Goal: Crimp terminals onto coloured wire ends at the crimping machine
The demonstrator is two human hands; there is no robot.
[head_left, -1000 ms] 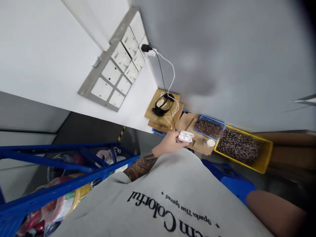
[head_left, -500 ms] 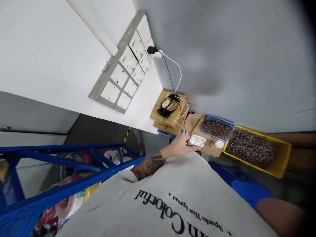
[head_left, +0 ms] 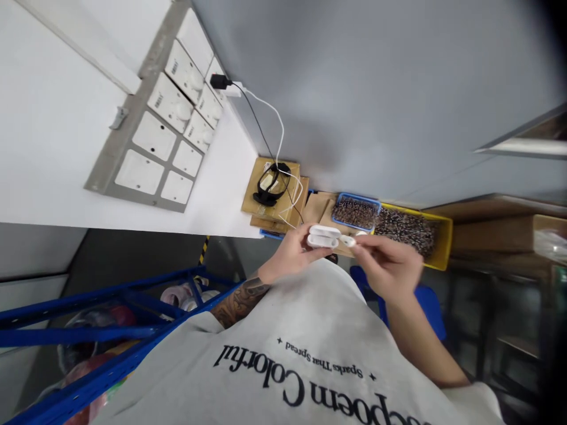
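In the head view, the left hand (head_left: 290, 255) is closed around a small white case (head_left: 323, 236) with its lid open, holding it level in front of the grey shirt (head_left: 283, 354), probably so the inside stays reachable. The right hand (head_left: 387, 265) pinches a small white piece (head_left: 348, 240) with narrow fingertips just beside the open case. Behind the hands, a blue tray (head_left: 357, 211) and a yellow bin (head_left: 414, 230) of small dark parts sit side by side against the wall. A black band with cables (head_left: 270, 184) rests on stacked cardboard (head_left: 270, 198), near the wall sockets (head_left: 177, 118).
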